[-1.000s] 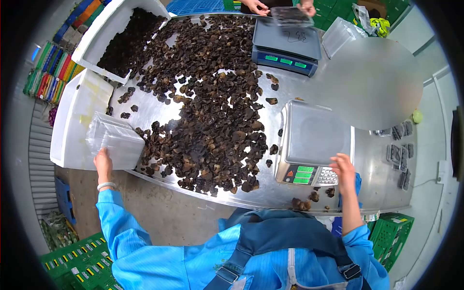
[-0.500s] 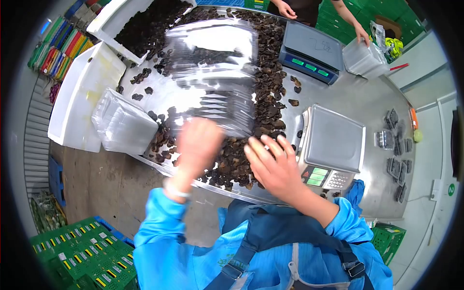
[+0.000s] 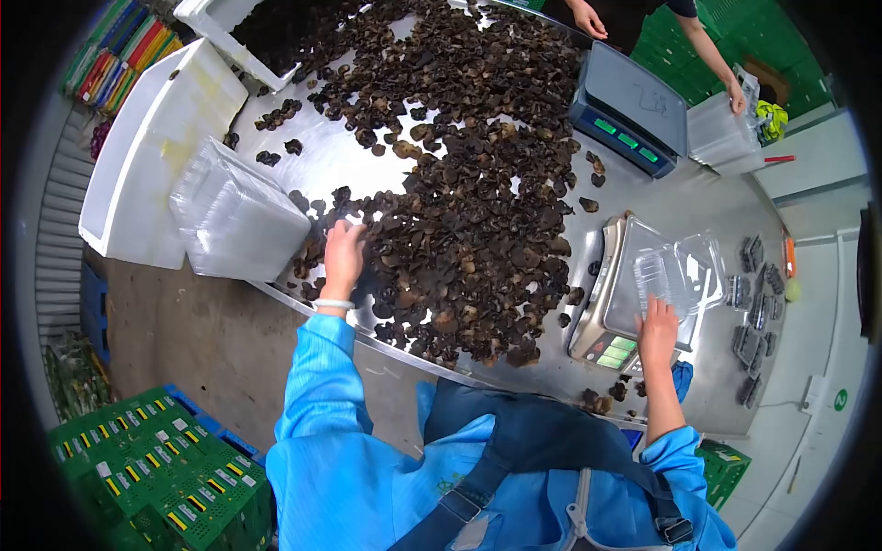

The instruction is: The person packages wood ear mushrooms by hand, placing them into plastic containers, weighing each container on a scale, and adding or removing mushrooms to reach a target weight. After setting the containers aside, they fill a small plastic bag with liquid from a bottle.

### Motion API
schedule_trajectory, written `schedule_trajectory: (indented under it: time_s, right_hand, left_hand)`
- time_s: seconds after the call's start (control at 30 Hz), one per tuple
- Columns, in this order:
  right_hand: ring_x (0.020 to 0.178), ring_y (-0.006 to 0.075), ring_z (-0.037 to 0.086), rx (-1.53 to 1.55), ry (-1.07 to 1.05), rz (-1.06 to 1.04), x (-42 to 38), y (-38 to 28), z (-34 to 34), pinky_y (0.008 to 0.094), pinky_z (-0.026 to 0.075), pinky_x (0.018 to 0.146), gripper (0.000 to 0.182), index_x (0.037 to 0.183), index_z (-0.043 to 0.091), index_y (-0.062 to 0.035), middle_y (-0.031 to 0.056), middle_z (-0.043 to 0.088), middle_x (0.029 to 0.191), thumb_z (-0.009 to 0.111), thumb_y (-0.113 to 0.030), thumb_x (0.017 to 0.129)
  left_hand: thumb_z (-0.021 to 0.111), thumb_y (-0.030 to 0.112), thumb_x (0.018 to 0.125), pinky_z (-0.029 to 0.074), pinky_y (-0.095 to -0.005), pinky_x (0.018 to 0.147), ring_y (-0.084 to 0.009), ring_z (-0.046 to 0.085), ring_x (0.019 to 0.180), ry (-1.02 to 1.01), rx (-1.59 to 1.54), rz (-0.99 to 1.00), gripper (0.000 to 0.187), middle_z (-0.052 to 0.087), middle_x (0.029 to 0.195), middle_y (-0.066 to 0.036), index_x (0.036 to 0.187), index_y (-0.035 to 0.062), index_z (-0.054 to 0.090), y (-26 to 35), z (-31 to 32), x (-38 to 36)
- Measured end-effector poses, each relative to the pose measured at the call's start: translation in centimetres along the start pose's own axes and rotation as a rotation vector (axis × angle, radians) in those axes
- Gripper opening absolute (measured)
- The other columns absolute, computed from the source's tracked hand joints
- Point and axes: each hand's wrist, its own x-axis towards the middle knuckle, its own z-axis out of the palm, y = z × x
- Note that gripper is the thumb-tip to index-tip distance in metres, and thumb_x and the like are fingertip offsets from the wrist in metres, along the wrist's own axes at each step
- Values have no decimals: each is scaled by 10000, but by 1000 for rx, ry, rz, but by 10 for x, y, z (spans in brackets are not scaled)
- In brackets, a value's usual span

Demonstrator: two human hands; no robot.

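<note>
Dark, crinkled pieces that look like wood ear mushrooms lie heaped across the metal table. My left hand, with a white band at the wrist, is at the heap's left side, its fingers slightly bent and apart, nothing visible in them. On the right, my right hand has its fingers on the near side of a clear plastic container; its thumb is hidden. That container, its lid part folded out to the right, rests on the near scale. Left of my left hand stands a stack of clear containers.
A second scale stands farther back. Beyond it, another person's hand touches stacked clear containers. White foam boxes line the left edge. Filled small packs lie at right. Green crates stand on the floor.
The clear plastic blurred over the heap is gone from there, and a clear container now lies on the near scale. My right hand moved right onto it; my left hand moved slightly left.
</note>
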Motion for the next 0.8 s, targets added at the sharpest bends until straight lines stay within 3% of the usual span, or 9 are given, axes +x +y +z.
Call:
schedule_trajectory:
  time_s: [0.07,0.17,0.27,0.5,0.53,0.63,0.73,0.77,0.8]
  right_hand:
    - [1071,392,574,20,79,-25,20,-30,-34,463,461,930,462,1219,562,6,189,606,1156,723,-54,791]
    - [1179,408,543,254,140,-103,38,-65,-46,463,441,1012,546,1300,540,-3,199,568,1293,738,-76,796]
    - [1204,399,537,565,-49,-246,52,-121,-51,471,441,1029,550,1306,543,-23,190,566,1308,744,-74,796]
    - [1322,385,449,823,-134,-554,66,-248,-68,475,385,1115,709,1449,433,-51,202,430,1468,718,-79,800]
    - [1330,382,451,787,-188,-551,65,-251,-63,480,397,1108,681,1434,433,-48,196,449,1463,704,-51,810]
    - [1029,307,652,909,-344,-451,45,-222,-6,404,543,879,359,1210,620,-15,148,642,1149,638,21,853]
    - [854,266,665,1087,-726,-37,25,-192,-19,354,554,788,248,1084,652,-16,123,649,968,603,64,854]
    - [849,253,662,1118,-672,-51,18,-191,-15,349,551,783,239,1085,644,-13,117,645,970,602,62,861]
    - [843,240,659,1149,-615,-61,10,-191,-5,344,548,778,231,1086,637,-9,112,642,972,601,59,869]
  left_hand:
    - [775,75,736,489,-444,814,-352,586,938,-95,27,6,208,595,971,-129,932,72,709,-5,0,9]
    - [764,78,762,482,-446,825,-357,583,950,-32,21,49,179,610,998,-133,926,75,691,3,-9,16]
    - [730,71,803,481,-451,832,-360,586,955,15,-86,-29,144,620,1005,-141,936,63,676,23,-21,12]
    - [658,30,844,486,-449,823,-367,595,925,-158,-561,159,75,629,966,-163,900,-2,619,194,-59,-45]
    - [676,23,844,498,-441,812,-363,613,917,-179,-616,179,89,643,961,-154,913,-2,626,212,-56,-55]
    - [699,10,849,513,-404,799,-340,637,900,-265,-793,48,109,661,954,-137,928,-15,628,227,-46,-82]
    - [700,25,874,514,-358,734,-282,654,847,-295,-796,-114,94,668,958,-121,935,-7,635,205,-40,-101]
    - [699,30,879,513,-353,723,-272,657,839,-317,-785,-158,90,669,956,-118,938,-3,639,196,-40,-107]
    - [689,68,893,522,-402,737,-350,650,839,-368,-779,-175,109,653,939,-146,963,0,642,188,-42,-110]
